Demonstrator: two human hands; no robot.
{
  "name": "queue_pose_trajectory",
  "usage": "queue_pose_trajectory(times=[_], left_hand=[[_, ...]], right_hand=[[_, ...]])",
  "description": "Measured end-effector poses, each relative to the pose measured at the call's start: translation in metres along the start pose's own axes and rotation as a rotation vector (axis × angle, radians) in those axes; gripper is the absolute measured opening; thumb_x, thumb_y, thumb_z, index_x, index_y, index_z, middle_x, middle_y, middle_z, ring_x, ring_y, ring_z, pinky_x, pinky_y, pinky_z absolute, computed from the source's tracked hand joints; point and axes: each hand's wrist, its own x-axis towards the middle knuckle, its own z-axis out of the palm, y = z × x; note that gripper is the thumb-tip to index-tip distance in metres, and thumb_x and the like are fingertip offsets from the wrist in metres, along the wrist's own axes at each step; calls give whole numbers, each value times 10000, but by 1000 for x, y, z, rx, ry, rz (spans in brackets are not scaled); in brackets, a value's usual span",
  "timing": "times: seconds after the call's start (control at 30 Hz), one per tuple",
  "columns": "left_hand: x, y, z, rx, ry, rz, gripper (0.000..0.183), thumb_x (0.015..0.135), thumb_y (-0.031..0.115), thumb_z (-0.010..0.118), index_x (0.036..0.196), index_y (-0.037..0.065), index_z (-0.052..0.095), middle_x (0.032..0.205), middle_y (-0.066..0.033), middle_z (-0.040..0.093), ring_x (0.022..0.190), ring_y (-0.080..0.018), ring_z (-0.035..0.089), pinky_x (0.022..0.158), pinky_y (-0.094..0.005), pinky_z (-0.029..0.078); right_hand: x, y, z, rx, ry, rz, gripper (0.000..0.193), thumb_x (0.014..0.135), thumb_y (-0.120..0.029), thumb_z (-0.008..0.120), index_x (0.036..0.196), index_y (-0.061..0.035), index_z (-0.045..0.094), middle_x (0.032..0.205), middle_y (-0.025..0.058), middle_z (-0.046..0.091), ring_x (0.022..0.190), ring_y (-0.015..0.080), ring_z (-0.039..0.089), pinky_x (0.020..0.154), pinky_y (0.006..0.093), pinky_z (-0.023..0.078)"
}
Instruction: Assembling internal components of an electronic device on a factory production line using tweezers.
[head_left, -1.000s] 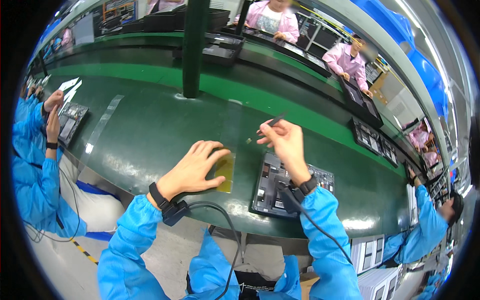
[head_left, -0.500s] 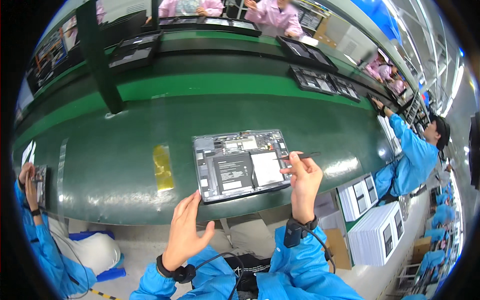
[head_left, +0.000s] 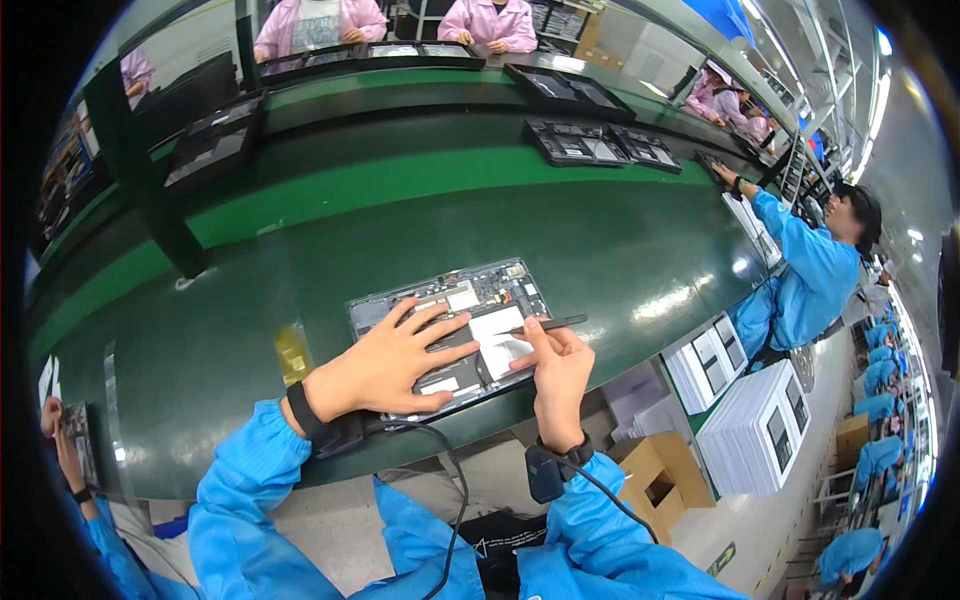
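Note:
An opened tablet-like device (head_left: 515, 275) lies on the green bench, its circuit board along the far side and dark battery cells nearer me. My left hand (head_left: 400, 362) rests over its left half with fingers spread, covering much of the dark battery. On the cell to the right of those fingers is a white sheet (head_left: 500, 350). Dark tweezers (head_left: 562, 322) are pinched in my right hand (head_left: 563, 375); their tip is over the white sheet. Whether the tip touches the sheet, I cannot tell.
Yellow tape (head_left: 292, 355) is stuck on the bench left of the device. Stacked white trays (head_left: 735, 455) and an open cardboard box (head_left: 665, 475) stand at the right. Black trays (head_left: 570, 90) with parts line the far shelf. Co-workers sit left, right and across.
My left hand has moved from beside the device's near left corner onto its left half. The right hand's tweezers now reach farther over the white sheet. The whole view has shifted.

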Motion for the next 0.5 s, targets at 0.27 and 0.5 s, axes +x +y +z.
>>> queue_pose_trajectory(times=[0.27, 0.5], left_hand=[[6, 2, -1, 25, 0, 58, 676, 866, 489, 643, 1447, 160, 537, 1512, -112, 491, 1391, -346, 447, 1180, -572, 284], [7, 3, 2, 17, 43, 79, 641, 851, 477, 655, 1395, 147, 582, 1480, -131, 513, 1359, -336, 476, 1152, -555, 322]], right_hand=[[1, -5, 5, -115, -26, 21, 216, 956, -108, 705, 1042, 87, 670, 913, 178, 741, 627, 160, 688, 480, 258, 536], [1, -5, 9, -114, -24, 15, 218, 957, -96, 697, 1053, 99, 676, 910, 175, 741, 591, 155, 671, 484, 243, 513]])
